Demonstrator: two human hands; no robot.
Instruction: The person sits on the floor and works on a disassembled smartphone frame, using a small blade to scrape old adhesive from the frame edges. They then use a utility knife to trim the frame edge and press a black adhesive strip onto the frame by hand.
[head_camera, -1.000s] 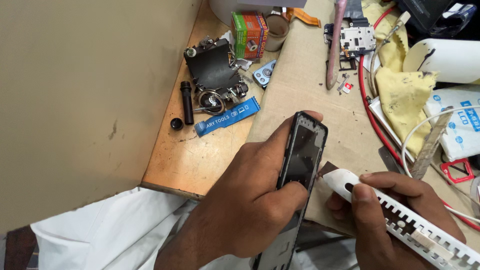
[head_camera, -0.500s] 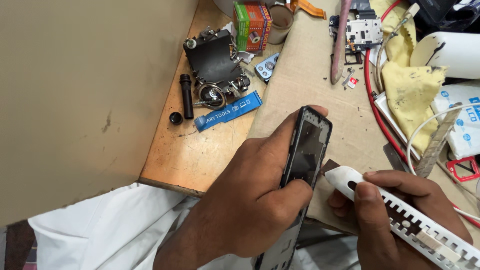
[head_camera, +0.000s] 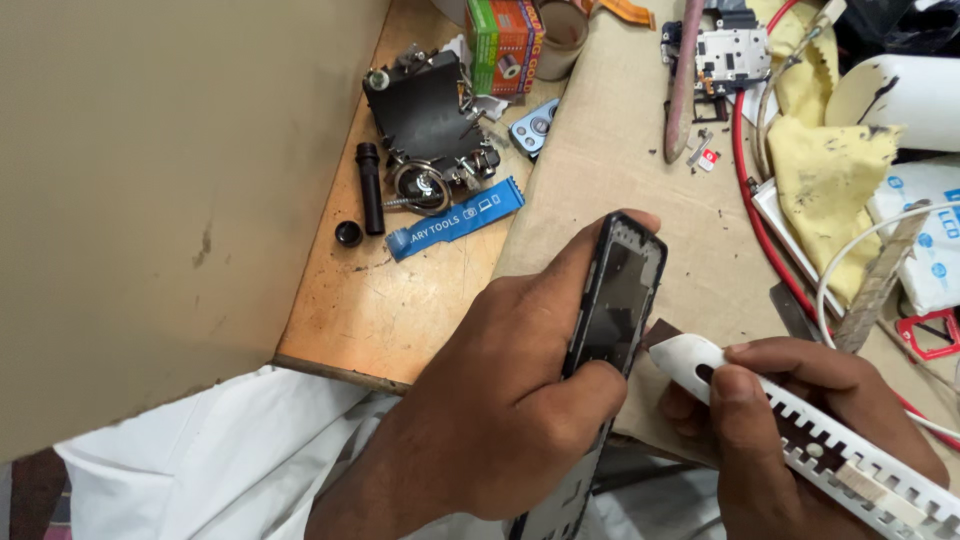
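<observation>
**Scraping along the edge of the phone frame**

We hold the phone frame (head_camera: 615, 300) upright in our left hand (head_camera: 500, 400), fingers closed around its back and the thumb pressed on its lower front, above the near edge of the brown cardboard mat (head_camera: 600, 170). Our right hand (head_camera: 800, 410) grips the white cutter (head_camera: 790, 430), fingers wrapped about its notched body and the forefinger lying along the top. The dark blade tip (head_camera: 660, 333) sits right at the frame's right edge, touching or almost touching it; we cannot tell which.

We judge the step in hand to be working the blade along that edge, scraping or prying. The next move, as we see it, calls for a shallow blade angle, light pressure, and a firm left grip so the frame does not twist.

Well apart on the wooden bench (head_camera: 400, 310) lie a blue strip (head_camera: 455, 218), a black cylinder (head_camera: 370, 187) and a dark metal part (head_camera: 425, 120). A yellow cloth (head_camera: 830, 180) and a red cable (head_camera: 760, 230) lie to the right.
</observation>
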